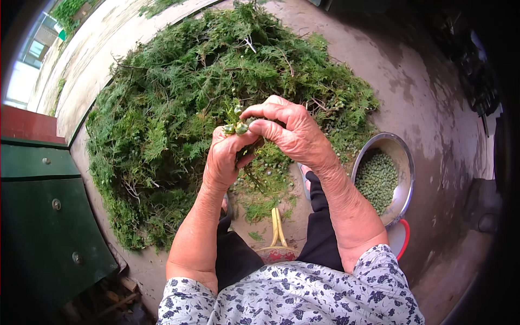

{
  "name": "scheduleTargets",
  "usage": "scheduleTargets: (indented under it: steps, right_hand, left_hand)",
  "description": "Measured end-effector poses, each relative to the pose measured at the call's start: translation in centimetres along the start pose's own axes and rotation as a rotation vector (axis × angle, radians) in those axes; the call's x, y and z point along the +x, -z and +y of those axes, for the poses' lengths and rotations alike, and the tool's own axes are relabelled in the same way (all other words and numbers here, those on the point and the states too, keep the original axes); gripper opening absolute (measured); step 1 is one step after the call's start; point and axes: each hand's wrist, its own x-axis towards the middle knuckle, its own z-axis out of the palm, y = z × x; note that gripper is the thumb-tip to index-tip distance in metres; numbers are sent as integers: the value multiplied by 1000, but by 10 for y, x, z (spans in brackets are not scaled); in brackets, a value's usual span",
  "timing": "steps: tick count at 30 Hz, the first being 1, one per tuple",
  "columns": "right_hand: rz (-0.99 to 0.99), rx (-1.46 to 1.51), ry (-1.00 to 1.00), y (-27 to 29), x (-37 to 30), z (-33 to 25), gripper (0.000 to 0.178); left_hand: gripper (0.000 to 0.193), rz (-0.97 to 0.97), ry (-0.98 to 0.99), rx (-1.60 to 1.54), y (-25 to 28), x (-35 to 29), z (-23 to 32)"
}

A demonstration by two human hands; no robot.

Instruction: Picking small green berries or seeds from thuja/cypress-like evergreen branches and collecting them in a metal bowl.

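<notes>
My left hand (226,157) is closed around a cypress sprig (233,115), whose leafy tip and several round green cones stick out above the thumb. From the right, my right hand (290,130) reaches across with thumb and forefinger pinched on a green cone (250,121) at that tip. The remaining fingers of the right hand are curled. Beneath both hands spreads a large heap of cut cypress branches (179,81). To the right stands a metal basin (410,179), partly filled with small green cones (378,181).
A red-rimmed container (405,238) sits partly under the basin. Between my legs is a low seat or basket with a yellow handle (278,227). A dark green cabinet (49,216) stands at the left, with wood scraps (122,303) below it. Wet patches mark the concrete floor (433,124).
</notes>
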Motion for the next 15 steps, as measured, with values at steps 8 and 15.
scheduleTargets:
  steps: [8,15]
  right_hand:
    - [214,1117,-396,2,-6,21,19]
    - [222,1164,-433,7,-3,8,19]
  left_hand:
    - [56,19,-24,76,-5,-3,3]
    - [31,115,-60,212,-8,7,3]
